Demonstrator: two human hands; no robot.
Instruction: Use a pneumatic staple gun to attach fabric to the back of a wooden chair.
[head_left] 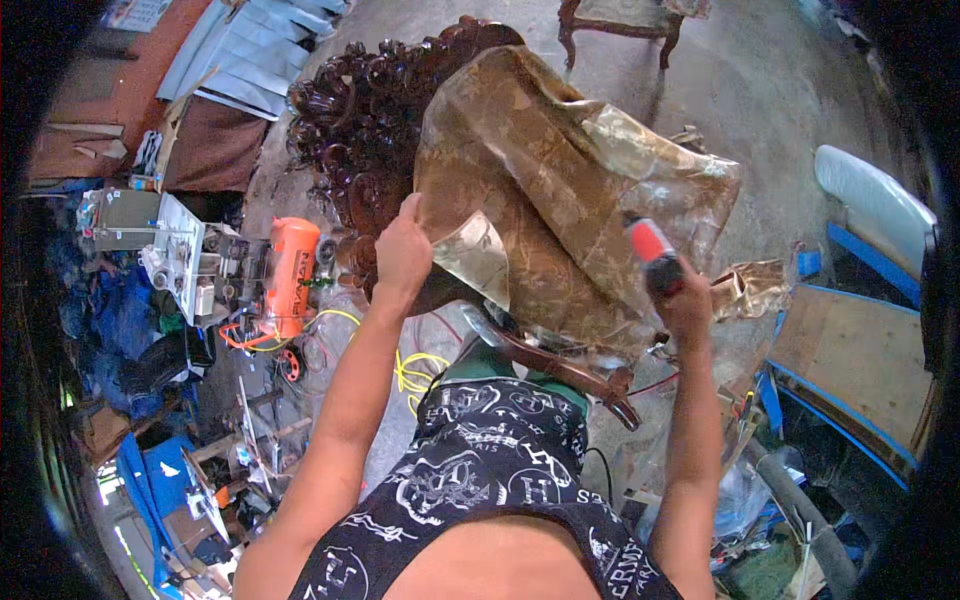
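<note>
In front of me stands a piece of furniture with dark, glossy carved wood [360,110] and a curved wooden leg [560,370]. Brown-gold patterned fabric [520,170] is draped over it, with a paler flap folded back near its left side. My left hand [403,255] is closed at the fabric's left edge, beside the carving, and seems to pinch it; the fingertips are partly hidden. Over the fabric's right part, my right hand [685,305] grips a red-and-black hand tool [652,250]. Motion smears the tool, so its exact kind does not show.
An orange air compressor [292,275] stands to the left, with a yellow hose [415,370] on the floor nearby. Another carved wooden frame [615,30] is at the far side. Blue-edged boards [850,360] lie right; loose scraps and tools clutter both sides.
</note>
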